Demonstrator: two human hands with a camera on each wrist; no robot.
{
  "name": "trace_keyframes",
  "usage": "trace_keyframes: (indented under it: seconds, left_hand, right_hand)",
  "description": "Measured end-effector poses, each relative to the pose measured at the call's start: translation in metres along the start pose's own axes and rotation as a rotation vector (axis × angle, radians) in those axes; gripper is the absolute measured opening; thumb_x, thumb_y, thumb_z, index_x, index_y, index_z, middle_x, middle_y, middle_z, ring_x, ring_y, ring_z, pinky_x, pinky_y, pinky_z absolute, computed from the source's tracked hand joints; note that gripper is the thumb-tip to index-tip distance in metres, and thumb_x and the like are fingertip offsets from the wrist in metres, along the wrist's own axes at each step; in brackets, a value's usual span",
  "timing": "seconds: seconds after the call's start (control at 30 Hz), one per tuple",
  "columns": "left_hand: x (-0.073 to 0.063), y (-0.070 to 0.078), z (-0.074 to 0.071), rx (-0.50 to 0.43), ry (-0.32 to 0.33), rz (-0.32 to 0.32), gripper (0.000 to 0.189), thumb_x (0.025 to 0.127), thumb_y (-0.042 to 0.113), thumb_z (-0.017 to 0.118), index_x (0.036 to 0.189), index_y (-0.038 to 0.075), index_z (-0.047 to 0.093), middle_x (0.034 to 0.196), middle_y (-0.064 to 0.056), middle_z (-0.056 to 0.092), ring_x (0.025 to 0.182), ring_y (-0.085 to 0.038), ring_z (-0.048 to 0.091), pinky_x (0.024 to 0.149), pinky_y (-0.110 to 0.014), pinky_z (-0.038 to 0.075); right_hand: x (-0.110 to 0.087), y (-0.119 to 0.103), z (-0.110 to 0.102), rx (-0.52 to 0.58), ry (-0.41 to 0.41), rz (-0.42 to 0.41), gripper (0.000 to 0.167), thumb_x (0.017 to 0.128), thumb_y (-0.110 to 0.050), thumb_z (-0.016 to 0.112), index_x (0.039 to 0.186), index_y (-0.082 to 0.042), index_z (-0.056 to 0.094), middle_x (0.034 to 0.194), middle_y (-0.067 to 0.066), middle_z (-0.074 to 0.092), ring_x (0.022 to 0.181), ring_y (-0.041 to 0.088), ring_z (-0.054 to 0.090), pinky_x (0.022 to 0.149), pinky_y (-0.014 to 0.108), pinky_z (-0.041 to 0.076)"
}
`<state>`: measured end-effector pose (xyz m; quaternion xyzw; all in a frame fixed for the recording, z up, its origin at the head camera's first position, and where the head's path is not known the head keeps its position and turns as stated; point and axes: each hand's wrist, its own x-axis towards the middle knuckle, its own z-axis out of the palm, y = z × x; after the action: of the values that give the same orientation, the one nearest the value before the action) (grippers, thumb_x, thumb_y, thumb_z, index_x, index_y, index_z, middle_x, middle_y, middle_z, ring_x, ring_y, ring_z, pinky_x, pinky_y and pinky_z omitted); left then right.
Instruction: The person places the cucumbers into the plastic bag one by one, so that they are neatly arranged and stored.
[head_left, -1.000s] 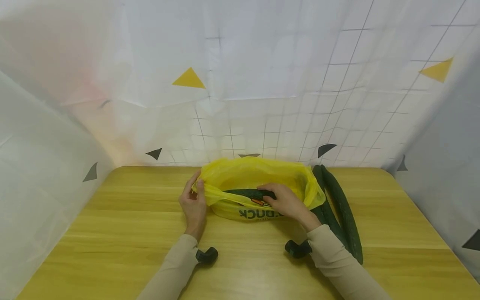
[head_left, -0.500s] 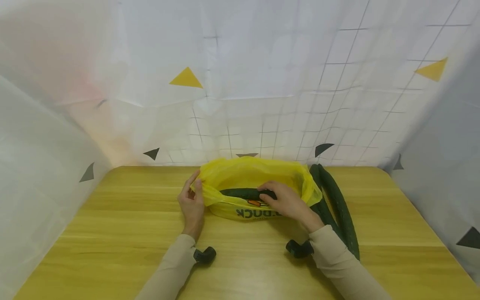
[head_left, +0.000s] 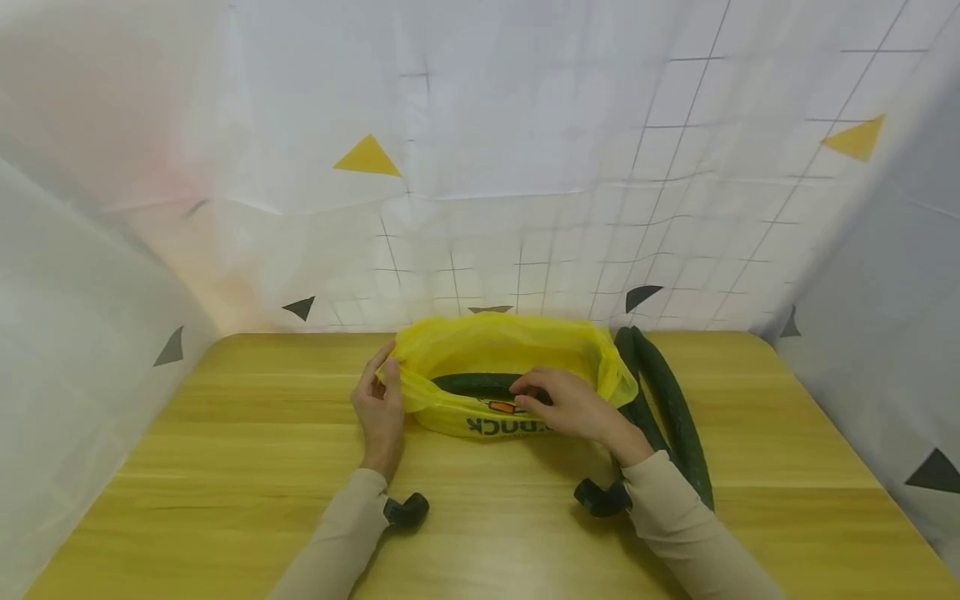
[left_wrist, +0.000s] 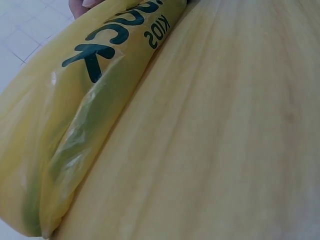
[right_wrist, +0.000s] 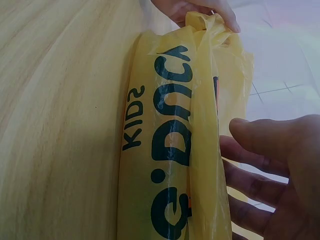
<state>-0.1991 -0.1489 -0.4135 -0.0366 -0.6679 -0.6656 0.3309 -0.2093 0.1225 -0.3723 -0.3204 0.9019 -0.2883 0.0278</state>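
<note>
A yellow plastic bag (head_left: 450, 417) with dark lettering lies with its mouth gaping upward. My left hand (head_left: 380, 417) pinches the bag's left rim between thumb and fingers; this grip also shows at the top of the right wrist view. Inside the bag lies a dark green cucumber (head_left: 472, 384), its right end partly hidden under my right hand (head_left: 573, 404). In the right wrist view the right thumb and fingers (right_wrist: 257, 185) are spread apart, with nothing visible between them. The fingertips go behind the bag's front wall (right_wrist: 170, 150), so their contact with the cucumber is hidden.
Two more long cucumbers (head_left: 672, 392) lie on the wooden table (head_left: 247, 467) just right of the bag, partly behind the right sleeve (head_left: 690, 525). White sheeting (head_left: 495, 125) stands behind the table and at both sides.
The whole head view has shifted slightly. The right hand has drawn a little to the right along the cucumber, leaving more of it showing. The left hand keeps its hold on the bag's rim.
</note>
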Motion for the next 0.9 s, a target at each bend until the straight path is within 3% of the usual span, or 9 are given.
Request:
trace_keyframes:
  seconds: [0.4, 0.63, 0.73, 0.9]
  left_hand:
    - [0.001, -0.002, 0.000, -0.027, -0.005, -0.017, 0.033, 0.096, 0.015, 0.054, 0.126, 0.001, 0.059, 0.130, -0.017, 0.057, 0.083, -0.002, 0.053, 0.060, -0.012, 0.041]
    - [0.002, -0.003, -0.002, -0.014, -0.033, -0.035, 0.034, 0.096, 0.016, 0.054, 0.128, 0.004, 0.058, 0.133, -0.013, 0.056, 0.069, -0.001, 0.048, 0.052, -0.014, 0.036]
    - [0.002, -0.003, -0.002, -0.013, -0.036, -0.035, 0.033, 0.096, 0.014, 0.053, 0.128, 0.004, 0.058, 0.134, -0.014, 0.055, 0.069, -0.001, 0.048, 0.050, -0.014, 0.036]
    - [0.001, -0.003, -0.002, -0.013, -0.041, -0.040, 0.033, 0.097, 0.013, 0.053, 0.128, 0.004, 0.058, 0.135, -0.014, 0.055, 0.085, -0.003, 0.054, 0.055, -0.014, 0.038]
  right_hand:
    - [-0.005, 0.005, -0.005, 0.051, 0.001, 0.008, 0.027, 0.096, -0.025, 0.055, 0.118, -0.011, 0.063, 0.105, -0.003, 0.066, 0.090, 0.010, 0.060, 0.078, 0.030, 0.050]
    - [-0.007, 0.006, -0.015, 0.115, 0.003, 0.036, 0.029, 0.096, -0.025, 0.055, 0.119, -0.009, 0.062, 0.117, 0.006, 0.065, 0.103, 0.019, 0.063, 0.088, 0.038, 0.051]
    - [-0.009, 0.009, -0.020, 0.125, 0.017, 0.044, 0.029, 0.096, -0.024, 0.055, 0.119, -0.008, 0.062, 0.118, 0.009, 0.065, 0.103, 0.022, 0.063, 0.089, 0.041, 0.051]
    - [-0.013, 0.015, -0.028, 0.132, 0.048, 0.052, 0.029, 0.096, -0.026, 0.055, 0.119, -0.010, 0.062, 0.119, 0.010, 0.064, 0.101, 0.022, 0.062, 0.090, 0.042, 0.050]
